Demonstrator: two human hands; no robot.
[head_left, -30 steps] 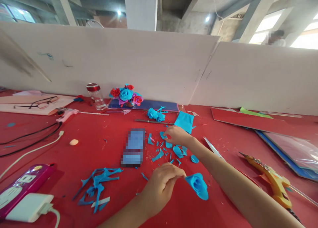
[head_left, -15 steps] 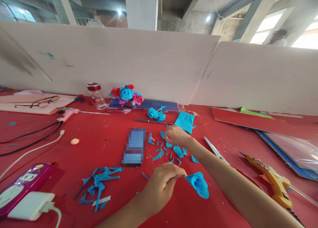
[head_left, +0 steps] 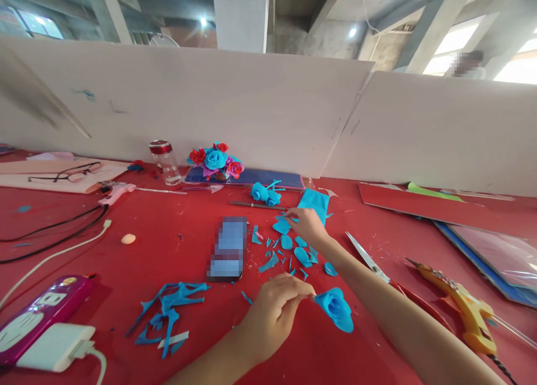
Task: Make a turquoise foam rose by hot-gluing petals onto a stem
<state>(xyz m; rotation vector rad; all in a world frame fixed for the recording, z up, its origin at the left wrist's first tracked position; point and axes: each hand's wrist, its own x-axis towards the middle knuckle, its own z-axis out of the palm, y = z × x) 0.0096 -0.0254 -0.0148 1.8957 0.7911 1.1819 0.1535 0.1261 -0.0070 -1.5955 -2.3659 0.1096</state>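
Observation:
My left hand point(head_left: 279, 312) is closed in a pinch on the thin stem end of a blue paper rose point(head_left: 336, 309), whose open bloom points to the right above the red table. Farther forward, my right hand point(head_left: 309, 225) has its fingers drawn together over loose blue petals. Whatever is between those fingertips is too small to make out. One blue petal point(head_left: 281, 226) lies just below them, and another petal point(head_left: 302, 256) rests nearer to me among small scraps. Partly behind the right hand is a folded blue paper sheet point(head_left: 315, 201).
Scissors point(head_left: 367, 256) lie right of my right forearm, with a yellow glue gun point(head_left: 457, 301) beyond. A phone point(head_left: 229, 248) and blue offcuts point(head_left: 170, 312) are on the left. Farther back stand a glass bottle point(head_left: 165, 164) and a paper flower bunch point(head_left: 216, 160). A power strip point(head_left: 46, 312) sits front left.
My right hand has shifted slightly up and to the right, uncovering more of the petals beneath it. The left hand keeps the rose in nearly the same place.

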